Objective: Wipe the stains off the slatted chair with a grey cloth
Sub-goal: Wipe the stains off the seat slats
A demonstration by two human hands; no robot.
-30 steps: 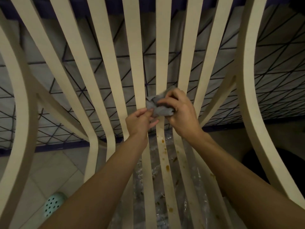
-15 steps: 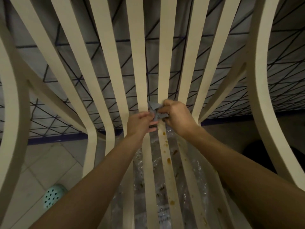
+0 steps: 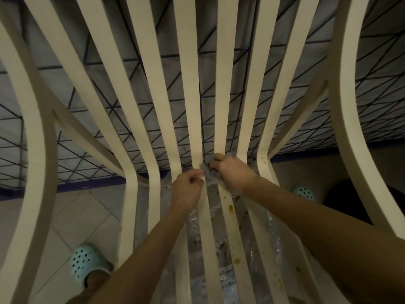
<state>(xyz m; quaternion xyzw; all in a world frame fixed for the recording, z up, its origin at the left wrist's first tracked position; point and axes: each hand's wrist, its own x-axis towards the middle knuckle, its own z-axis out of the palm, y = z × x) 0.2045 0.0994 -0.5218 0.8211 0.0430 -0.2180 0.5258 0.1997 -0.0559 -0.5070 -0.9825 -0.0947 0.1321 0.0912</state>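
No container is seen. The crumpled grey cloth [image 3: 210, 171] is bunched at the bend of the cream slatted chair [image 3: 188, 95], where backrest meets seat, on a centre slat. It is gripped by the curled fingers of the right hand [image 3: 232, 172]; the left hand [image 3: 187, 189], just beside it, is loosely fisted with fingertips pinching at the cloth's edge. Brown stains [image 3: 230, 208] are spotted on the seat slats below the cloth. Clear crinkled plastic sheeting [image 3: 215, 279] lies beneath the seat; its print cannot be read.
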